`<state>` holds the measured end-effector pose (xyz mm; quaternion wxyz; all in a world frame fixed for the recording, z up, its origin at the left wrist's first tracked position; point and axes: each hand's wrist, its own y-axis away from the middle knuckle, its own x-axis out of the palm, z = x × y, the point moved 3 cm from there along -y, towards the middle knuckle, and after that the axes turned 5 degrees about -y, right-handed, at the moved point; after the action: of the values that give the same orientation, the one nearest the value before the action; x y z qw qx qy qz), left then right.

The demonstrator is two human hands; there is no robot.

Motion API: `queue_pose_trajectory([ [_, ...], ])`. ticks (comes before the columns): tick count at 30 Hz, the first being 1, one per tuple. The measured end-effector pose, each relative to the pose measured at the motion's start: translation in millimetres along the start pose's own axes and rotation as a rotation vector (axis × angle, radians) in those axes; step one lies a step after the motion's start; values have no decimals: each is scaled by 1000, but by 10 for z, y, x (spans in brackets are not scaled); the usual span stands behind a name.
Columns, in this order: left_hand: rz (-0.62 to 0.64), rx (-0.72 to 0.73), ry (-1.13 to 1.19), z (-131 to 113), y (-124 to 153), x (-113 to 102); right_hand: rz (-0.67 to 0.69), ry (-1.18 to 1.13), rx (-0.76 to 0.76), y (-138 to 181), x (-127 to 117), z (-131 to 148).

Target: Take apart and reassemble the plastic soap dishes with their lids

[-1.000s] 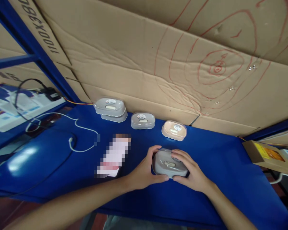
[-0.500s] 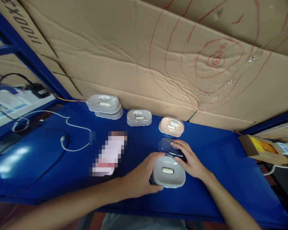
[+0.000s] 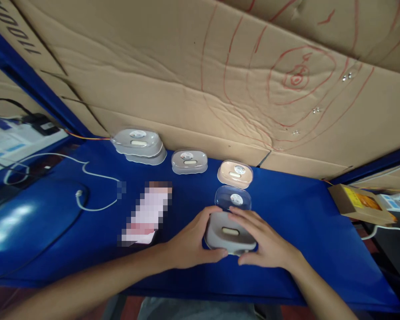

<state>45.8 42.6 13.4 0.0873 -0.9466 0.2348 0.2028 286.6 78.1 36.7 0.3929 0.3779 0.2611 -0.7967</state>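
A grey rounded plastic box (image 3: 231, 242) with a cream oblong piece in the middle of its top lies between my two hands. My left hand (image 3: 193, 238) grips its left side, thumb at the near edge and fingers at the far edge. Curled round the right side, my right hand (image 3: 271, 240) has its fingers over the far rim and its thumb at the near edge. Just beyond the box, a clear plastic cover (image 3: 225, 195) with a round white sticker rests on the table, partly hidden by my fingertips.
Behind stand a peach covered box (image 3: 235, 178), a grey covered box (image 3: 183, 168) and a stack of grey ones (image 3: 130, 144) against the cardboard wall (image 3: 153, 53). A blurred-out phone (image 3: 146, 218) and a white cable (image 3: 100, 209) lie left on the blue table (image 3: 306, 231). A small carton (image 3: 356, 206) stands right.
My right hand has let go of the clear cover and come back toward me onto the right side of the grey box. My left hand keeps its grip.
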Motion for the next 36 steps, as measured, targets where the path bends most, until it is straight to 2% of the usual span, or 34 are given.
queue_pose_trajectory([
  [3,-18,-73,100,5,-27,-36,48,-8,9,6,72,92],
  [10,-29,-70,152,45,-27,20,38,-246,18,-34,-9,118],
  [14,48,-71,295,5,-24,13,55,-139,37,-23,6,146],
  [22,29,-91,354,19,-23,30,57,-205,33,-37,4,174],
  [27,127,-30,198,7,43,79,28,-357,91,22,-218,39],
  [30,142,33,-90,-6,87,112,19,-383,87,75,-360,-15],
  [33,128,133,-404,-63,103,124,-45,-339,120,125,-458,-33],
  [36,131,189,-590,-131,104,112,-72,-304,129,185,-525,-28],
])
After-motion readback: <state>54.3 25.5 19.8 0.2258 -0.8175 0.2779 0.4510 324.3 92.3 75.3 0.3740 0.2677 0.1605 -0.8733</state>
